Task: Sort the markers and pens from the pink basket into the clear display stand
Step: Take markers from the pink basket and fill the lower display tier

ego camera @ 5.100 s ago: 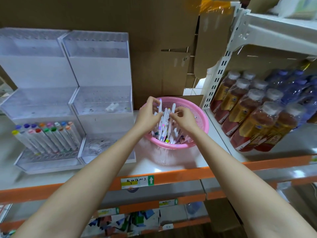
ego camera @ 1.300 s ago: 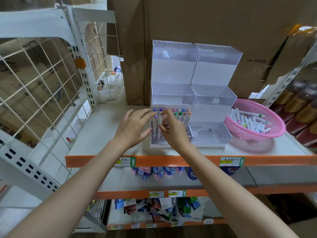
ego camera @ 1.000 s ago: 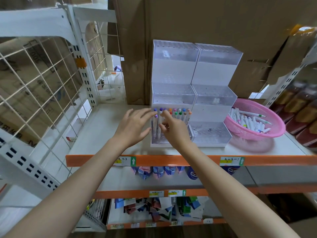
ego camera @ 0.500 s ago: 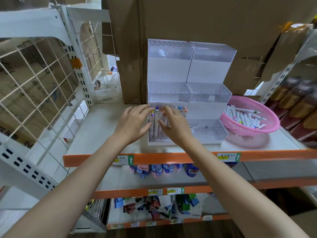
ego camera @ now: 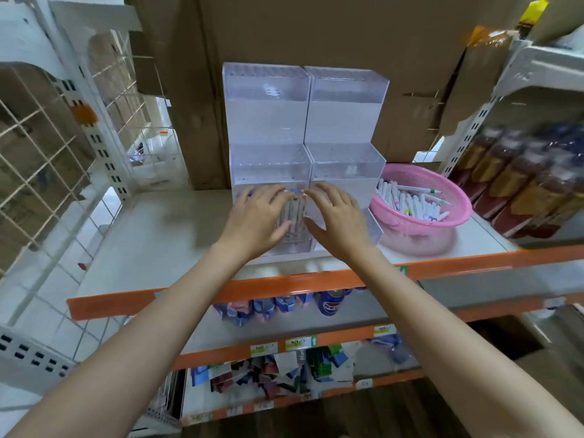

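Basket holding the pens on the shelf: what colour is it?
Pink. The basket shows best in the head view, the only one here.

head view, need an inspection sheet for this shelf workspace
surface: white shelf, orange front edge
job's things: clear stand, markers upright in its lowest left tier; pink basket to its right, loose markers lying in it
clutter: small white piece in the stand's middle right tier
grippers: left hand and right hand open, fingers spread at the lowest tier; contact unclear
cables: nothing seen
surroundings: cardboard behind, wire grid left, bottles right, packets on shelves below
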Motion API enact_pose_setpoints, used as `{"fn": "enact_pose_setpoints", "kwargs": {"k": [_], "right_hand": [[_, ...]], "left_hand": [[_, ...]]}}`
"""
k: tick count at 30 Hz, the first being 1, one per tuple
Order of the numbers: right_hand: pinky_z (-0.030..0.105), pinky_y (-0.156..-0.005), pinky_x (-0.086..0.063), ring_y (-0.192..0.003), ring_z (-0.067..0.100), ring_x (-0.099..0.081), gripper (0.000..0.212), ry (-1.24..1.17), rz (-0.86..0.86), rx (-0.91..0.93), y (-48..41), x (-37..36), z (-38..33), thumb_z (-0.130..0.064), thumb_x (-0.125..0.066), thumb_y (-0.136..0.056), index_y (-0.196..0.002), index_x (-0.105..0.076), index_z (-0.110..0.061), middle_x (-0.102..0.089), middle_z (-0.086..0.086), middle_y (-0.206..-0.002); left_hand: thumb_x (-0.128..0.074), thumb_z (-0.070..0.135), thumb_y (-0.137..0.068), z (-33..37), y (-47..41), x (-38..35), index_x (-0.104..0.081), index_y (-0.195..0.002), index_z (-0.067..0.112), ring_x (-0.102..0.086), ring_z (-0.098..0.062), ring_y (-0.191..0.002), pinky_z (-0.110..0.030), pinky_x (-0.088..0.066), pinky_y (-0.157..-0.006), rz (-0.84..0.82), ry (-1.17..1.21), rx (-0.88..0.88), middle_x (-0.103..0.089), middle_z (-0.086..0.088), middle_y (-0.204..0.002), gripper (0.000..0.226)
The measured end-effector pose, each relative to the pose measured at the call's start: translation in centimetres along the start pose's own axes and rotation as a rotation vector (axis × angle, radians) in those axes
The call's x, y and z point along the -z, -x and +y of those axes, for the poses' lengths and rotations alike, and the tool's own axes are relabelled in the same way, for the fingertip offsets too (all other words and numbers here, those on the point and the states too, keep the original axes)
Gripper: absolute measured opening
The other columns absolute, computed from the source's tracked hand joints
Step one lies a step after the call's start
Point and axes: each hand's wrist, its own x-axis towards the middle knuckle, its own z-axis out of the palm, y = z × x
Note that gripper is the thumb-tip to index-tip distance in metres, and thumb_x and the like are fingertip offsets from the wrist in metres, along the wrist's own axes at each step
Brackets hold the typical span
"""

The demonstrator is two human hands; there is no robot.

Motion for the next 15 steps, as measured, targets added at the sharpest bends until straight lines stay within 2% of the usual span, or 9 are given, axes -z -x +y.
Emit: {"fn": "enact_pose_setpoints", "kwargs": {"k": [7, 9, 12, 15], "right_hand": [[0.047, -0.097, -0.044, -0.118, 0.035, -0.054, 0.053, 0.013, -0.013, -0.080, 1.8, 2.4, 7.4, -0.029, -0.071, -0.082, -0.131, -0.055, -0.015, -0.056, 0.012, -0.132], [0.046, -0.094, -0.045, -0.115, 0.037, -0.055, 0.052, 0.011, -0.040, -0.131, 2.3, 2.9, 10.0, -0.030, -0.069, -0.083, -0.131, -0.055, -0.015, -0.057, 0.012, -0.130], [0.045, -0.087, -0.049, -0.110, 0.037, -0.058, 0.048, 0.020, -0.049, -0.177, 2.8, 3.8, 14.4, -0.037, -0.055, -0.084, -0.125, -0.059, -0.012, -0.060, 0.014, -0.123], [0.044, -0.091, -0.046, -0.113, 0.035, -0.056, 0.047, 0.046, -0.096, -0.200, 3.1, 4.2, 19.2, -0.036, -0.055, -0.088, -0.128, -0.058, -0.012, -0.060, 0.013, -0.125]], "left_hand": [[-0.058, 0.040, -0.086, 6.1, -4.6, -2.4, -0.046, -0.137, 0.016, -0.045, -0.025, -0.128, -0.044, -0.031, -0.107, -0.049, 0.016, -0.056, -0.049, -0.007, -0.139, 0.057], [-0.059, 0.039, -0.084, 8.3, -6.4, -3.1, -0.050, -0.133, 0.014, -0.049, -0.027, -0.123, -0.044, -0.035, -0.104, -0.048, 0.036, -0.073, -0.053, -0.008, -0.134, 0.056], [-0.052, 0.040, -0.078, 11.9, -9.1, -4.4, -0.058, -0.122, 0.011, -0.057, -0.030, -0.111, -0.042, -0.042, -0.095, -0.030, 0.081, -0.116, -0.061, -0.010, -0.120, 0.053], [-0.049, 0.040, -0.080, 15.6, -11.8, -6.0, -0.058, -0.121, 0.010, -0.058, -0.030, -0.108, -0.042, -0.045, -0.092, -0.023, 0.159, -0.129, -0.061, -0.009, -0.119, 0.051]]}}
